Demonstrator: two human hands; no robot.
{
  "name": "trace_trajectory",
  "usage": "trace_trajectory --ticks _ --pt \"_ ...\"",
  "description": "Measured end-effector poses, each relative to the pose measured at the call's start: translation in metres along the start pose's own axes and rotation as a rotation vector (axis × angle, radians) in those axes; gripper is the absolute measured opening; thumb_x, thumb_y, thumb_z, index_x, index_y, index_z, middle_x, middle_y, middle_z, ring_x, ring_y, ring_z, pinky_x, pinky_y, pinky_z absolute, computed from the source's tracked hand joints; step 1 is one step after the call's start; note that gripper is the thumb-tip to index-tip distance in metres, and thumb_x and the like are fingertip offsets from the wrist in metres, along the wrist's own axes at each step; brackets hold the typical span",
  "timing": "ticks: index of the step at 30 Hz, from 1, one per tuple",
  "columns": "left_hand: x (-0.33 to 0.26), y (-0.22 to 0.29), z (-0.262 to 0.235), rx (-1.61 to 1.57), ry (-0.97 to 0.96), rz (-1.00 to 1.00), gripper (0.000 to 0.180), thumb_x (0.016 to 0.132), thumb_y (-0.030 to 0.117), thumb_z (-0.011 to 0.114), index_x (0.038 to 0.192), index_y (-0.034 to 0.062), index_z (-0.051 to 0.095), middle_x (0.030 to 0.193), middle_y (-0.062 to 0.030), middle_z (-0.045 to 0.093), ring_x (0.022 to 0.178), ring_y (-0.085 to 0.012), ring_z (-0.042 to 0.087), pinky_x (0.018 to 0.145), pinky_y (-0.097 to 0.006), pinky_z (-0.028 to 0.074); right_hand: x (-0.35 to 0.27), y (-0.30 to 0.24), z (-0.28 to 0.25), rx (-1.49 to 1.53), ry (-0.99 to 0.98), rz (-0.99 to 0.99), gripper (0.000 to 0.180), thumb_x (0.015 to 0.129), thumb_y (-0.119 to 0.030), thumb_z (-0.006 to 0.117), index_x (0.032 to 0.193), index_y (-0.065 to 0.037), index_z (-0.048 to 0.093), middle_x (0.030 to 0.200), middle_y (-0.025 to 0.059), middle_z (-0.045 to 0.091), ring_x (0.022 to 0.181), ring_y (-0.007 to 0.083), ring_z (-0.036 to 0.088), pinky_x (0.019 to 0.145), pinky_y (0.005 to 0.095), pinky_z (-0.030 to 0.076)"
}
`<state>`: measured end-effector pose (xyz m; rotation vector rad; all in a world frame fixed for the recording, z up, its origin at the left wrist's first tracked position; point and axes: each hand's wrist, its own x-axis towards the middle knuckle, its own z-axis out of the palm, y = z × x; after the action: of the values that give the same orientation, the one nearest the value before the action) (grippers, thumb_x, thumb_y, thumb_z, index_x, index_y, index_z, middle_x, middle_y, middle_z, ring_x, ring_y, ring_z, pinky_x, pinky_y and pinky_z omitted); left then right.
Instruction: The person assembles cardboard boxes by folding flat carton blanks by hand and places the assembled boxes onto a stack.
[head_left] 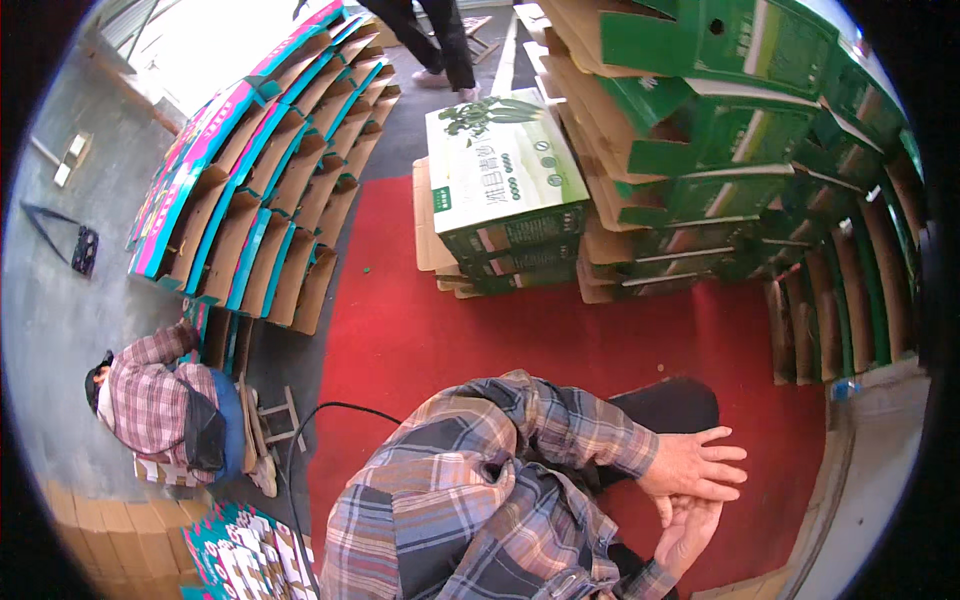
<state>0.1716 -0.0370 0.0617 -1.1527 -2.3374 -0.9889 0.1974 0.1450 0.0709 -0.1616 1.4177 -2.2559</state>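
My left hand is open, fingers spread and stretched to the right, back of the hand up. It lies across my right hand, and the two touch. The right hand comes up from the lower edge, and its fingers are mostly hidden under the left one. Nothing shows in the left hand; whether the right holds anything cannot be made out. Both arms wear a plaid shirt. A knee in dark trousers is just beyond the hands, over a red mat.
Green cartons are stacked high at the far right, beside a white-topped pile. Pink-and-teal cartons rise at left. A person in plaid sits below them; another person's legs show at the far end. A black cable runs near me.
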Motion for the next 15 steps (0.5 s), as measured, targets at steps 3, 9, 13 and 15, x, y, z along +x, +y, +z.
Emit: trace_trajectory --ticks 3,9,13,15 --pt "0.009 0.005 0.014 0.021 -0.055 0.085 0.099 0.055 0.063 0.069 0.135 0.0157 0.036 0.141 -0.0117 0.032 0.134 -0.0375 0.020 0.104 -0.065 0.009 -0.009 0.007 -0.027 -0.061 0.027 0.052 0.065 0.086 -0.025 0.061 0.135 -0.001 0.026 0.131 0.0124 0.040 0.118 0.0253 0.044 0.097 0.0383 0.039" --pt "0.018 0.011 0.041 0.077 -0.131 0.202 0.092 0.055 0.058 0.069 0.133 0.0181 0.041 0.141 -0.0078 0.033 0.134 -0.0344 0.020 0.105 -0.065 0.007 -0.021 0.001 -0.024 -0.039 0.104 0.124 0.064 0.083 -0.013 0.063 0.136 -0.002 0.028 0.135 0.0126 0.037 0.121 0.0234 0.042 0.096 0.0379 0.040" --pt "0.020 0.017 0.051 0.039 -0.209 0.275 0.085 0.057 0.050 0.069 0.132 0.0190 0.042 0.141 -0.0036 0.034 0.135 -0.0318 0.019 0.105 -0.064 0.007 -0.038 0.020 -0.065 0.027 0.076 0.151 0.057 0.081 -0.009 0.063 0.130 -0.003 0.036 0.129 0.0113 0.044 0.115 0.0217 0.047 0.094 0.0367 0.042" --pt "0.019 0.018 0.056 0.040 -0.229 0.291 0.083 0.058 0.050 0.067 0.132 0.0195 0.042 0.141 -0.0031 0.034 0.135 -0.0316 0.019 0.105 -0.064 0.008 -0.044 0.030 -0.082 0.030 0.075 0.185 0.054 0.080 -0.008 0.063 0.128 -0.004 0.038 0.126 0.0107 0.046 0.112 0.0214 0.048 0.093 0.0367 0.042"
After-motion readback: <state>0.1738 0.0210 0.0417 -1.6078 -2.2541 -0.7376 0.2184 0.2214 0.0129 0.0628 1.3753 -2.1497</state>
